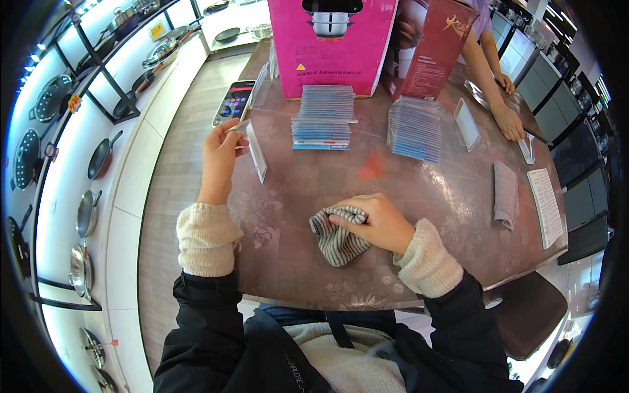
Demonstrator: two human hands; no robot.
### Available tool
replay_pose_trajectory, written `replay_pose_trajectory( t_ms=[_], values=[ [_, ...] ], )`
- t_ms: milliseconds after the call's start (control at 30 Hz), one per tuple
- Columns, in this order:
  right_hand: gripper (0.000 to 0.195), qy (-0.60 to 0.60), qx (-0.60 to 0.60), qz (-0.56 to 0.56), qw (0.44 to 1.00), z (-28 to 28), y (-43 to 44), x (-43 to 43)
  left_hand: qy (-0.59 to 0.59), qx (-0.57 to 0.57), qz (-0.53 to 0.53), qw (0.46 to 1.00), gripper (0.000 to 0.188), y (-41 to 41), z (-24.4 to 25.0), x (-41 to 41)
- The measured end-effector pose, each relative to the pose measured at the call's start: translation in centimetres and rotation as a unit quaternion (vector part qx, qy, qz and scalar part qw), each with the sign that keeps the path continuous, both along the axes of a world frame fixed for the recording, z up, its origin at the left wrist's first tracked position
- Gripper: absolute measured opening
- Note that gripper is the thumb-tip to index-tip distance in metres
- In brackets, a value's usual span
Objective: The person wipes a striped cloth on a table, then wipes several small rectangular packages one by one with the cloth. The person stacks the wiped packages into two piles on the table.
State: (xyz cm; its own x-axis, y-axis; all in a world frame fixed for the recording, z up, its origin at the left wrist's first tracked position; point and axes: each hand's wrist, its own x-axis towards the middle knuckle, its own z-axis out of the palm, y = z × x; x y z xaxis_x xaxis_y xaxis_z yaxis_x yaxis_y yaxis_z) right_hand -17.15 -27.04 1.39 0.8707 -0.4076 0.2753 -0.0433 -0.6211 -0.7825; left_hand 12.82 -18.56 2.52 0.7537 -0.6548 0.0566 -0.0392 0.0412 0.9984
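Observation:
My left hand is raised at the table's left edge, its thumb and fingers closed on the top of a clear acrylic sign holder. Beyond it lies a smartphone with its screen lit. Over the middle of the table, my right hand grips a bunched, striped grey cloth. Farther back are a stack of clear plastic sleeves or holders with blue edges and a second such stack to its right.
A pink carton and a dark red carton stand at the back. Another person's hand touches a small clear stand at the right. Nearby are a folded grey cloth, a printed sheet and another sign holder.

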Motion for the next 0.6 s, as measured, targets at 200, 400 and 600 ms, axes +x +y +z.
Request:
replay_pose_trajectory(
  t_ms=[200, 400, 600],
  values=[
    [0.028, -0.007, 0.006, 0.007, 1.000, -0.1, 0.0, 0.0, 0.101, -0.054, 0.008, 0.993, 0.032, -0.2, -1.4, 1.5],
    [0.027, -0.004, 0.002, 0.005, 1.000, -0.1, 0.0, 0.0, 0.221, -0.142, 0.023, 0.965, 0.039, -0.8, -3.0, 2.7],
    [0.028, -0.011, 0.012, 0.009, 1.000, -0.2, 0.0, 0.1, 0.107, 0.039, 0.024, 0.993, 0.046, -0.4, -2.6, 2.6]
  ],
)
